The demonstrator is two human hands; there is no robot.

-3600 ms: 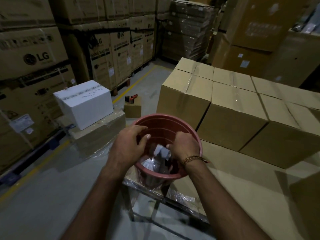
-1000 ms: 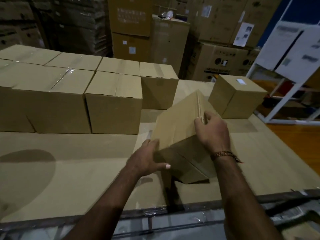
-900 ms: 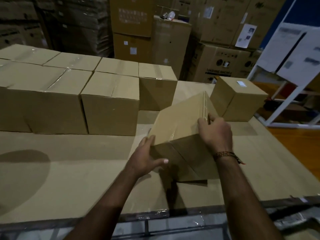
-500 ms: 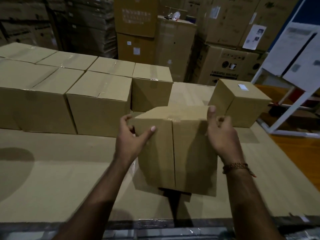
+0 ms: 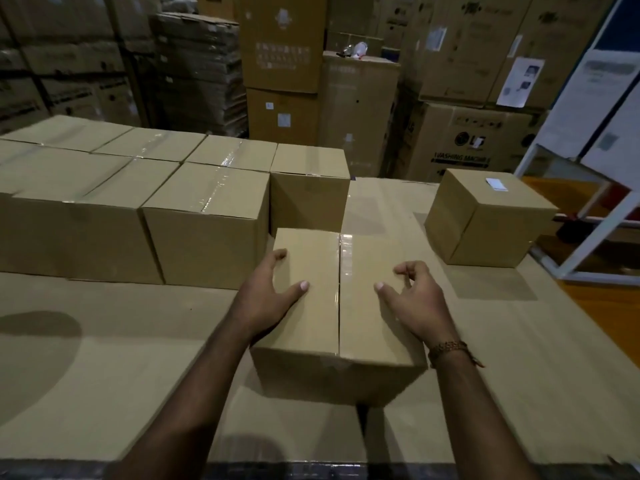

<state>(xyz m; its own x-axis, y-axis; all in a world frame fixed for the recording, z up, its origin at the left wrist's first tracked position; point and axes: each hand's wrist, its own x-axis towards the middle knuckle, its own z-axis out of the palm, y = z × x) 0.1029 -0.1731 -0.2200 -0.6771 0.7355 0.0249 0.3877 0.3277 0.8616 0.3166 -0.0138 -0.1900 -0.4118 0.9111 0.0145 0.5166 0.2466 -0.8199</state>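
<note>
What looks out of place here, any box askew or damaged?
One thing: the labelled box at right stands alone, turned at an angle to the taped rows. The front box under the left hand and right hand sits roughly square to the rows, tape seam intact. No crushing or spills visible.

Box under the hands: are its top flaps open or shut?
Shut. The box has both top flaps lying flat and meeting at the middle, with clear tape running along that seam.
</note>
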